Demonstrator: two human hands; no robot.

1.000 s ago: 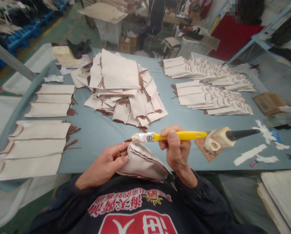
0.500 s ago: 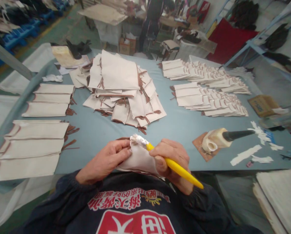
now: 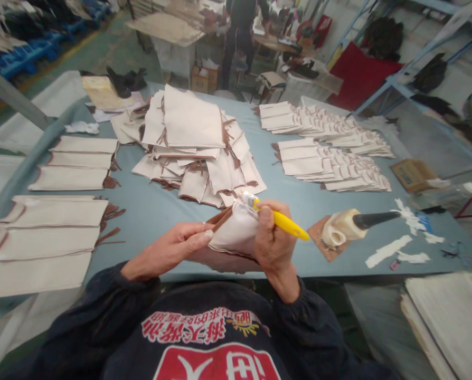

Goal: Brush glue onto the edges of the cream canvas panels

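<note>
My left hand (image 3: 176,248) pinches the brown-trimmed edge of a cream fabric piece (image 3: 236,232), which is bent open near the table's front edge. In my right hand (image 3: 275,235) is a brush with a yellow handle (image 3: 289,226). Its white-coated bristles (image 3: 246,198) touch the far upper edge of the piece. The lower fingers of the right hand also lie against the fabric. Just beyond it rises a heap of similar cream pieces (image 3: 194,119) with brown edges and cords.
Rows of cream pieces lie at the left (image 3: 46,237) and at the back right (image 3: 331,163). A cream bottle with a dark nozzle (image 3: 347,227) rests on a brown board (image 3: 319,240). White strips (image 3: 388,250) and a cardboard box (image 3: 414,174) are farther right. A person (image 3: 239,37) stands behind.
The brush and right hand have moved up, away from my body, and the handle lies flatter. The fabric piece has been lifted and spread, showing its brown inner side.
</note>
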